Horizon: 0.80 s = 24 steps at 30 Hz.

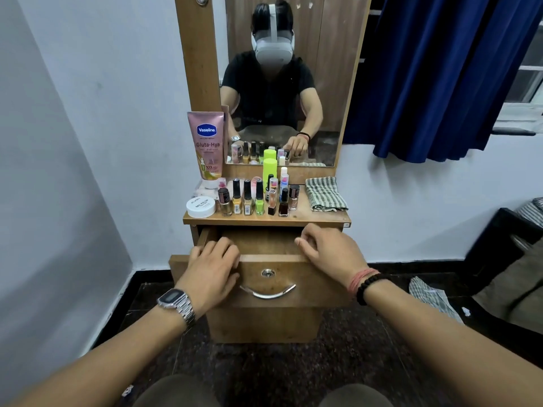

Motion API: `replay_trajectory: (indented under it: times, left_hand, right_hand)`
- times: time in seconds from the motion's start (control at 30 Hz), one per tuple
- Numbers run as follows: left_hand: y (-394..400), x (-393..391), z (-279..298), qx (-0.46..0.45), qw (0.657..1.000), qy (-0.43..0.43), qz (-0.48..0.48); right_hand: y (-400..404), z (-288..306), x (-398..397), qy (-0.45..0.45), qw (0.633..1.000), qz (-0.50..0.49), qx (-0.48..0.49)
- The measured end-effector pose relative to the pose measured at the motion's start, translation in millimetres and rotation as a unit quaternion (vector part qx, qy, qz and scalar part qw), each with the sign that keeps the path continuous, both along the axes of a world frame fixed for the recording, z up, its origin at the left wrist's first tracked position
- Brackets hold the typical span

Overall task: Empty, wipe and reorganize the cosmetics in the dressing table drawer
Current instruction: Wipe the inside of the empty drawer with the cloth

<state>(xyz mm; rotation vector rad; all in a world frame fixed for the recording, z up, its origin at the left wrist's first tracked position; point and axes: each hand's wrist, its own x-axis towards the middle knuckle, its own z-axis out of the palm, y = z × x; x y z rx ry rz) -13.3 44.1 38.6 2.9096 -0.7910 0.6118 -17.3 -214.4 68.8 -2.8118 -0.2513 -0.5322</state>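
The wooden drawer (264, 245) of the dressing table is pulled out, and the part of its inside that shows holds nothing. My left hand (211, 265) grips the left end of the drawer front (270, 286), fingers over the top edge and thumb on the face. My right hand (326, 251) sits on the right end of that edge with its fingers curled over it. On the tabletop (299, 217) stand several nail polish bottles (248, 198), a pink Vaseline tube (207, 145), a white round jar (201, 207) and a neon green bottle (269, 168). A folded striped cloth (324, 193) lies at the right.
A mirror (282, 83) rises behind the tabletop. White walls close in on the left, and a blue curtain (440, 77) hangs at the right. Another striped cloth (435, 295) lies on the dark floor, beside dark furniture at the far right.
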Motion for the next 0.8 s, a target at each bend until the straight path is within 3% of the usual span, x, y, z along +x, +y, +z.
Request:
replay_trajectory:
  times: [0.17, 0.37, 0.57, 0.8]
  left_hand:
    - [12, -35, 4, 0.000, 0.999, 0.022, -0.031]
    - [18, -69, 15, 0.016, 0.997, 0.050, -0.054]
    - [24, -88, 13, 0.030, 0.997, 0.036, -0.065]
    - [25, -97, 14, 0.032, 0.997, 0.029, -0.064]
  right_hand:
    - [-32, 34, 37, -0.043, 0.990, -0.103, 0.088]
    - [-43, 37, 91, 0.106, 0.980, -0.168, 0.006]
    - [-43, 30, 105, 0.029, 0.982, -0.179, -0.054]
    - [-47, 69, 31, -0.007, 0.959, -0.118, 0.256]
